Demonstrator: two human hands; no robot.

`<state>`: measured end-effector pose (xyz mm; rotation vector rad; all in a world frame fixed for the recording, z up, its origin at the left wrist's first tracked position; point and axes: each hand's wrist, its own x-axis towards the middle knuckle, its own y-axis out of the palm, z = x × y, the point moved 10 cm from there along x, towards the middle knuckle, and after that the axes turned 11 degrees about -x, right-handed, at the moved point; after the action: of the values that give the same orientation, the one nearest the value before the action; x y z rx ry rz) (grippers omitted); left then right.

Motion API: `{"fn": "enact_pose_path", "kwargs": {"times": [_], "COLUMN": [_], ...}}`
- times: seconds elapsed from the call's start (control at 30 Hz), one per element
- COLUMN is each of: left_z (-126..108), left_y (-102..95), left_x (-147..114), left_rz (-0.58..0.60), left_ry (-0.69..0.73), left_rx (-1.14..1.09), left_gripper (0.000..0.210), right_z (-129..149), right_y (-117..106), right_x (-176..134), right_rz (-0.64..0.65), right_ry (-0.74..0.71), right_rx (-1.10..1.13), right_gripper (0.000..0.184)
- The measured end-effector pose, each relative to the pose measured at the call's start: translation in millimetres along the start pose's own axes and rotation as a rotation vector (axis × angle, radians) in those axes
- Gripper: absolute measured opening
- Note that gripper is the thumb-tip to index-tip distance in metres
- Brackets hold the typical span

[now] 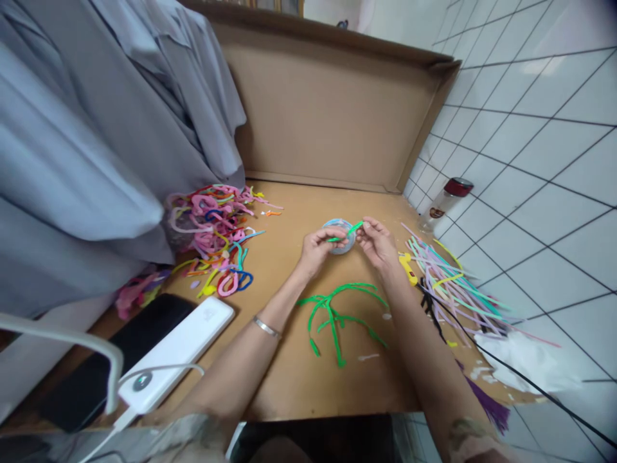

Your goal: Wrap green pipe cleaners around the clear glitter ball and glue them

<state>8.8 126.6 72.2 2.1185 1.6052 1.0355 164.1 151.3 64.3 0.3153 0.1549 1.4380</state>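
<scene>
A short green pipe cleaner (354, 228) is stretched between my two hands above a small round clear container (340, 247). My left hand (318, 251) pinches its left end, and the fingertips of my right hand (376, 241) are closed on the other end. Nearer to me on the table lies a branching figure of green pipe cleaners (331, 308), with several curved arms spreading from a central stem. Neither hand touches this figure. The container's contents are partly hidden behind my fingers.
Coloured pipe cleaners (216, 218) are heaped at the left, beside a white power bank (178, 354) and a black phone-like slab (120, 354). Straight pipe cleaners (443, 276), a yellow glue gun (407, 269) and its black cord lie right. A red-lidded jar (442, 204) stands by the tiled wall.
</scene>
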Motion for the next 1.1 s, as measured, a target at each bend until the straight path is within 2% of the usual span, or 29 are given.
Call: {"fn": "enact_pose_path", "kwargs": {"times": [0.1, 0.2, 0.27, 0.4, 0.53, 0.67, 0.73, 0.8, 0.83, 0.9, 1.0, 1.1], "left_z": [-4.9, -9.0, -14.8, -30.3, -38.3, -46.8, -58.9, -75.7, -79.7, -77.1, -54.2, -42.0], "left_y": [17.4, 28.5, 29.3, 15.8, -1.3, -23.0, -33.4, -34.7, -26.8, -2.3, 30.4, 41.5], "left_x": [8.3, 16.7, 23.8, 39.8, 50.3, 54.5, 52.5, 46.4, 44.4, 41.6, 36.5, 33.1], "left_rz": [0.169, 0.302, 0.325, 0.174, 0.026, -0.085, -0.185, -0.276, -0.253, -0.128, 0.08, 0.146], "left_ry": [0.031, 0.052, 0.108, 0.23, 0.198, 0.113, 0.137, 0.218, 0.233, 0.201, 0.059, 0.032], "left_rx": [0.131, 0.27, 0.373, 0.477, 0.516, 0.458, 0.442, 0.481, 0.517, 0.599, 0.754, 0.802], "left_gripper": [0.007, 0.018, 0.032, 0.047, 0.043, 0.04, 0.036, 0.028, 0.025, 0.021, 0.022, 0.025], "right_z": [7.0, 15.0, 23.5, 45.6, 57.7, 63.8, 65.8, 68.7, 70.2, 72.4, 73.7, 71.1], "right_y": [4.9, 0.1, -6.1, -7.7, 5.6, 13.4, 13.7, 13.6, 14.7, 19.8, 28.6, 30.3], "right_x": [15.7, 25.8, 28.9, 24.2, 14.2, 6.9, 4.0, 0.5, -1.5, -5.6, -10.5, -11.1], "right_rz": [0.001, -0.004, -0.022, -0.039, -0.003, 0.025, 0.011, -0.023, -0.037, -0.043, -0.03, -0.038], "right_ry": [-0.023, -0.061, -0.107, -0.248, -0.325, -0.361, -0.37, -0.387, -0.398, -0.421, -0.449, -0.431], "right_rx": [0.058, 0.049, 0.021, -0.115, -0.198, -0.211, -0.24, -0.305, -0.346, -0.414, -0.456, -0.445], "right_gripper": [0.021, 0.026, 0.033, 0.048, 0.053, 0.041, 0.033, 0.027, 0.024, 0.021, 0.02, 0.024]}}
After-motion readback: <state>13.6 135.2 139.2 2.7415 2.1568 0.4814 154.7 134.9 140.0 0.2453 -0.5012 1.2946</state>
